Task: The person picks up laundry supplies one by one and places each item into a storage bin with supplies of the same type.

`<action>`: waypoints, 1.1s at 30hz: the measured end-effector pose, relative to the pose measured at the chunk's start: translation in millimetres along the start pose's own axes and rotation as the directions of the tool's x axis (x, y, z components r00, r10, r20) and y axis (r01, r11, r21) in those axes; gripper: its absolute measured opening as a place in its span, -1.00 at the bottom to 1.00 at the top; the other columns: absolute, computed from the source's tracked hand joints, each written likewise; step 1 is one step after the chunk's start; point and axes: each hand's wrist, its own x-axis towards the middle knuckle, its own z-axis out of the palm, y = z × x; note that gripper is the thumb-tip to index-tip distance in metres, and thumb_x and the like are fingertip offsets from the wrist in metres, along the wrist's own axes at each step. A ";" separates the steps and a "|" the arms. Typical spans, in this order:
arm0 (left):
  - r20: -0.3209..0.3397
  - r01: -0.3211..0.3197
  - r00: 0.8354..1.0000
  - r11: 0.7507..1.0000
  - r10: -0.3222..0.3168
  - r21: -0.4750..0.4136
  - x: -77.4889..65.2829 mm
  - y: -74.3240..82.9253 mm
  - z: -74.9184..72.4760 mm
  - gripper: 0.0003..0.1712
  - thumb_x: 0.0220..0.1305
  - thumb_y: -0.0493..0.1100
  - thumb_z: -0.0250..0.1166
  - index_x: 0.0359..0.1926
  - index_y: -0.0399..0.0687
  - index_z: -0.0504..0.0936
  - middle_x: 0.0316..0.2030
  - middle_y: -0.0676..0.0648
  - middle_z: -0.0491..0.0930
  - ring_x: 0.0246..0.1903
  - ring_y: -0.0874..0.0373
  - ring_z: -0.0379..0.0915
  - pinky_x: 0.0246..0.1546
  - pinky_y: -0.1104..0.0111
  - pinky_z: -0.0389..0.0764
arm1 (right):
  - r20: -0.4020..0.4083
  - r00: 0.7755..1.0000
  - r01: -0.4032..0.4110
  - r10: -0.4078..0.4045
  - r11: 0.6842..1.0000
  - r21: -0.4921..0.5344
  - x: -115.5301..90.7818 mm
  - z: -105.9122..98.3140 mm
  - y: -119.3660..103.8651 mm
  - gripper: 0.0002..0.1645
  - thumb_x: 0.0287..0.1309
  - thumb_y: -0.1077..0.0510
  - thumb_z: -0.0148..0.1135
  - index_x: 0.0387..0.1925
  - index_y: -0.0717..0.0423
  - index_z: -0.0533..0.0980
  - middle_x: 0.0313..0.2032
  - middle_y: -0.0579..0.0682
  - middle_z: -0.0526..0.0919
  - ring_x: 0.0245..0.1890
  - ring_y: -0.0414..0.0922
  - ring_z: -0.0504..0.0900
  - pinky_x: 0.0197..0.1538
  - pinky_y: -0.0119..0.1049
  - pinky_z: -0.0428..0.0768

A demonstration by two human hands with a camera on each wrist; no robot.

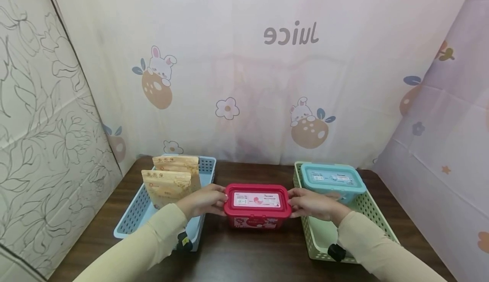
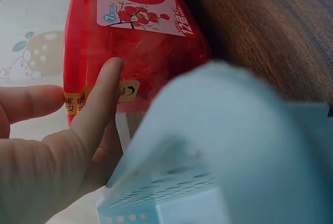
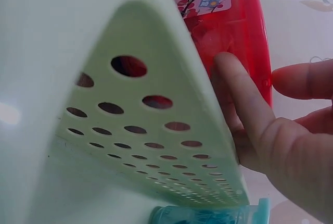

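Note:
Between two baskets, a red lidded plastic tub [image 1: 257, 207] with a pink-and-white label is at the dark wooden table. My left hand [image 1: 203, 201] holds its left end, and my right hand [image 1: 311, 204] holds the right end. In the left wrist view, one fingertip [image 2: 112, 70] lies on the tub's side and another touches the lid edge over a yellow sticker. Similarly, the right wrist view has fingers [image 3: 244, 86] at the tub's side wall and lid rim. The tub's translucent wall [image 3: 213, 39] shows reddish contents.
At left, a light blue basket [image 1: 130, 218] carries two upright beige pouches [image 1: 168, 186]. A pale green basket [image 1: 376, 214] at right holds a turquoise lidded tub [image 1: 332, 180] at its back. A printed curtain [image 1: 248, 125] hangs behind the table [image 1: 244, 256].

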 end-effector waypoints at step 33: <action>-0.177 -0.223 0.964 0.966 0.198 -0.131 -15.9 14.4 3.3 -0.40 0.39 -0.02 0.32 0.33 -0.21 0.47 0.12 -0.24 0.60 -0.03 -0.07 0.66 -0.04 0.12 0.67 | -0.180 0.975 0.146 -0.134 0.988 0.057 -23.0 -3.5 -16.1 -0.22 0.50 0.07 0.06 0.44 0.50 0.02 0.10 0.28 0.56 -0.04 -0.02 0.67 0.08 -0.12 0.64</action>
